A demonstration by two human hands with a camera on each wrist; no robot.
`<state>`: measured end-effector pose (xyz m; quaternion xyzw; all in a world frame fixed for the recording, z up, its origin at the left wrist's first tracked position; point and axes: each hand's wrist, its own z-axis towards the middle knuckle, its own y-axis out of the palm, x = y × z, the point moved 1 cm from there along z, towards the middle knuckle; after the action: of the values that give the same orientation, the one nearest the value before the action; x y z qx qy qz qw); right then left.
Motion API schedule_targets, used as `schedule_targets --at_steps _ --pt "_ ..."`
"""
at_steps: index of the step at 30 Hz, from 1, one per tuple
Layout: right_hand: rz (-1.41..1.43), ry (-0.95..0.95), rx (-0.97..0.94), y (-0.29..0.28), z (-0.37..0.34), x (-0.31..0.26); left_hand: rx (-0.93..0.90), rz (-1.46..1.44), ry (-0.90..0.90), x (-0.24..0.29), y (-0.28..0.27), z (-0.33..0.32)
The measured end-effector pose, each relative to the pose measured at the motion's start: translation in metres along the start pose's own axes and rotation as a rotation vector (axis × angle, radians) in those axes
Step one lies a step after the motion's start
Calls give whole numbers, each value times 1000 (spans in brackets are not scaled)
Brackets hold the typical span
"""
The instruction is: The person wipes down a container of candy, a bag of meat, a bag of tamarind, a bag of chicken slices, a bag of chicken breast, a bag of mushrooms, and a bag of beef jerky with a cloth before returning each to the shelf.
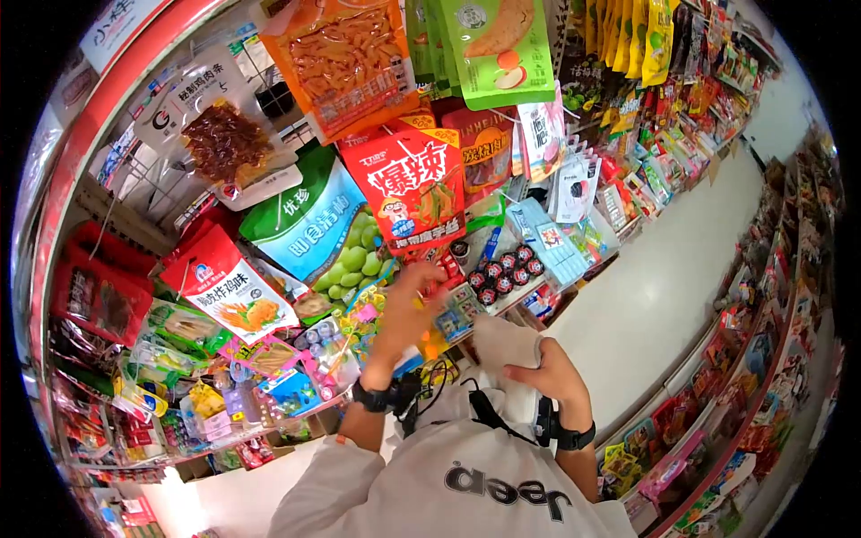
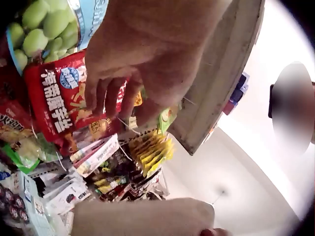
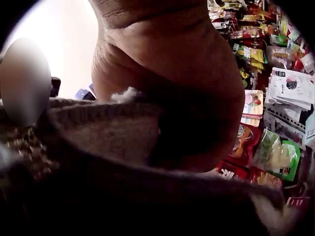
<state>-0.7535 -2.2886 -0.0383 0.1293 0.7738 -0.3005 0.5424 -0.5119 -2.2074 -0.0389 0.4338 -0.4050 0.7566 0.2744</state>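
In the head view my left hand (image 1: 408, 314) reaches up to the lower edge of a red snack bag (image 1: 414, 188) hanging on the rack. Its fingers are loosely bent in the left wrist view, where the hand (image 2: 142, 69) overlaps the red bag (image 2: 54, 98). My right hand (image 1: 558, 372) grips a light grey knitted cloth piece (image 1: 504, 342) in front of my body, thumb across it. A ribbed edge of that cloth (image 3: 108, 118) shows close up in the right wrist view; most of the fingers are hidden.
A blue-green bag with green fruit (image 1: 309, 220) and a red-and-white bag (image 1: 231, 282) hang on the left. Round dark-topped containers (image 1: 507, 273) and blue packs (image 1: 549, 238) sit right of my left hand. Across the aisle floor (image 1: 673, 278) runs another stocked shelf (image 1: 744, 403).
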Motion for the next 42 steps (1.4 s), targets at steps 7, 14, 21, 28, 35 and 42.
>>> schedule_targets --at_steps 7,14,21,28,35,42 --pt "730 -40 63 -9 -11 -3 524 73 -42 -51 -52 72" --pt "861 -27 112 -19 -26 2 249 -392 -108 -68 -34 72" --pt "875 -26 115 -29 -34 4 170 -484 -131 -69 -21 77" --pt "673 -34 142 -45 -44 6 320 -395 -476 -74 -12 66" --pt "357 29 441 -71 -72 42 -9 -461 -550 -167 3 -1" --pt "166 257 654 -81 -111 78 -738 -307 -772 -68 141 -24"
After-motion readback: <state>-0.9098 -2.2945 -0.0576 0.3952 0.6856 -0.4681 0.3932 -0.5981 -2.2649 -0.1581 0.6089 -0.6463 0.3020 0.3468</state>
